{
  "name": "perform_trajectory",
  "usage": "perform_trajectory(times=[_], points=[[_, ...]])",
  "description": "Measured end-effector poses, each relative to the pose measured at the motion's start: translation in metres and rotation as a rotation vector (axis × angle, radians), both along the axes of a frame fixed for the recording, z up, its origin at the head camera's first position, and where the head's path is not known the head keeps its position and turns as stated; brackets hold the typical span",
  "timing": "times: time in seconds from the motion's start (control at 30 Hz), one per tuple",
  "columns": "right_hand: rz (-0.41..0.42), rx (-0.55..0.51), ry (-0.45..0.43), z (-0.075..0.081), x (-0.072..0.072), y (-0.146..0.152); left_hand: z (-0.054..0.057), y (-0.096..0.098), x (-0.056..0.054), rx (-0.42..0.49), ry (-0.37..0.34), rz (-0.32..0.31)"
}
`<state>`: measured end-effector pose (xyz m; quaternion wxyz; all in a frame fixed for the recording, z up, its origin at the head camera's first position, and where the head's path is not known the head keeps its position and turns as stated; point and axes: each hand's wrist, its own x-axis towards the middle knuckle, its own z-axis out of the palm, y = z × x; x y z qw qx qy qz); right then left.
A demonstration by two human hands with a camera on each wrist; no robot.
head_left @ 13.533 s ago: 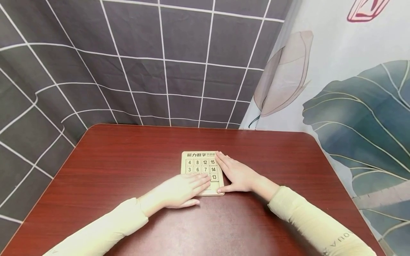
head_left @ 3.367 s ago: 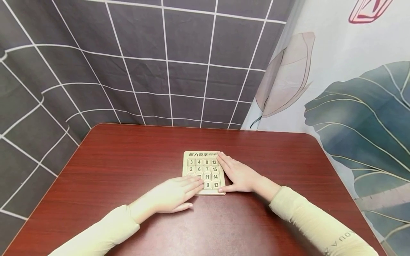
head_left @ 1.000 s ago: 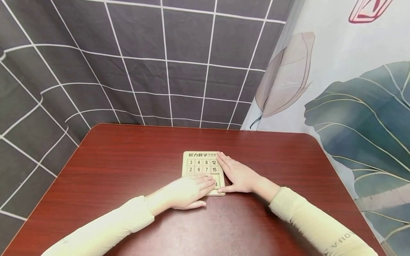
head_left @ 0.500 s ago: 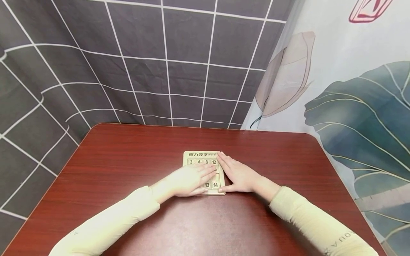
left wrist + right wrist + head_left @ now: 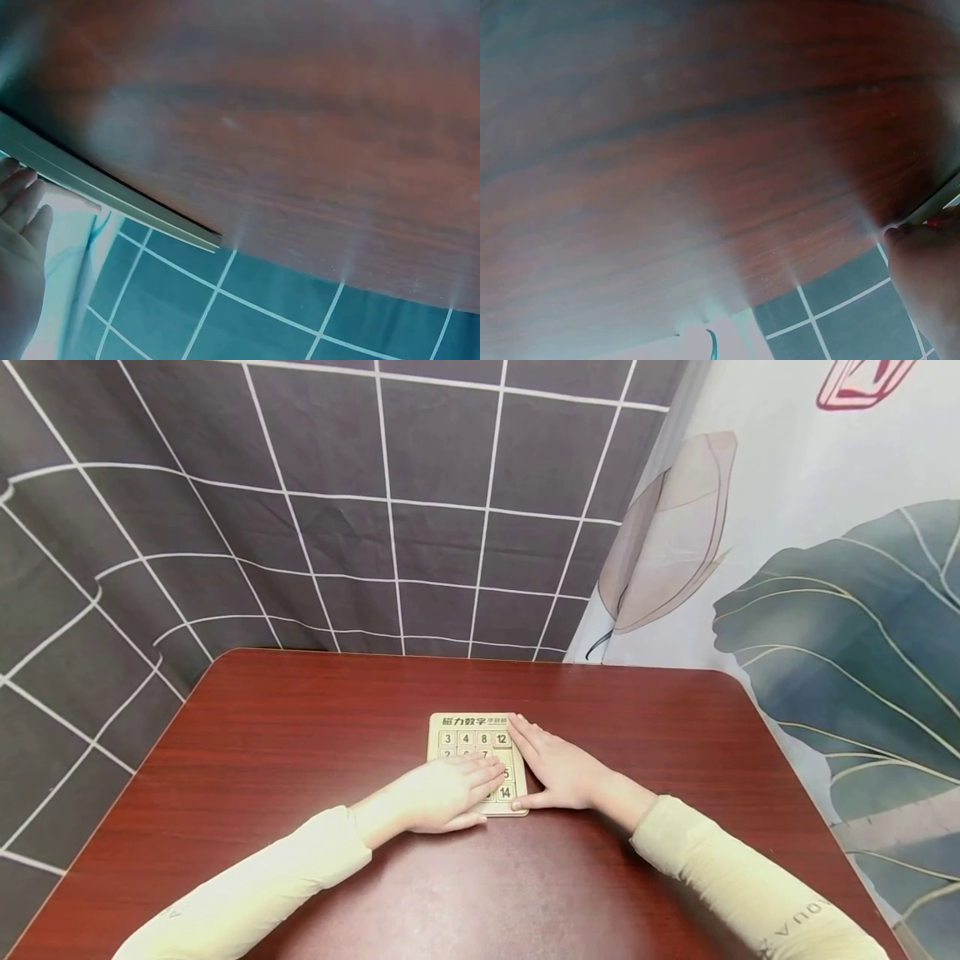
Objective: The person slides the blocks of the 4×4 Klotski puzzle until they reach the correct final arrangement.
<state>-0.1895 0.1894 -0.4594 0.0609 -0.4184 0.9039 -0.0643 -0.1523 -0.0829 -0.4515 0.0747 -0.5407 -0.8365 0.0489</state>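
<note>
A pale number sliding puzzle (image 5: 437, 735) lies flat on the table, also seen edge-on in the left wrist view as a thin board (image 5: 135, 196). My left hand (image 5: 442, 795) rests over its lower left part, fingers straight, fingertips on the tile partly showing a 5 in the third row. An open slot (image 5: 504, 756) shows in the right column under tile 12 (image 5: 502, 739). Several lower tiles are hidden beneath this hand. Along the puzzle's right side my right hand (image 5: 564, 770) lies spread, fingers at the upper corner and thumb at the lower corner.
The puzzle stands on a reddish-brown wooden table (image 5: 315, 710). Behind the table hangs a dark curtain with white grid lines (image 5: 435, 552). A pale curtain with leaf prints (image 5: 787, 460) hangs on the right.
The left fingertips have slid tile 15 from the second row down to the third, opening a slot above it. Earlier, other tiles shifted round the board. The right hand has stayed at the edge.
</note>
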Motion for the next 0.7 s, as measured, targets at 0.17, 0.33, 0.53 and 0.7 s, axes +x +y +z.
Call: perform_trajectory(times=[0.17, 0.33, 0.53, 0.7], points=[[0.004, -0.002, 0.004, -0.002, -0.001, 0.000, -0.001, -0.001, -0.003, -0.006, 0.012, -0.015], [0.008, -0.006, 0.005, -0.002, -0.001, -0.002, 0.002, 0.001, -0.020, 0.010, -0.026, 0.024], [0.008, -0.002, 0.008, -0.002, -0.001, -0.002, 0.004, 0.005, -0.037, -0.012, -0.055, 0.116], [0.006, -0.005, 0.004, -0.001, 0.000, -0.001, 0.005, 0.007, -0.036, -0.036, -0.048, 0.137]])
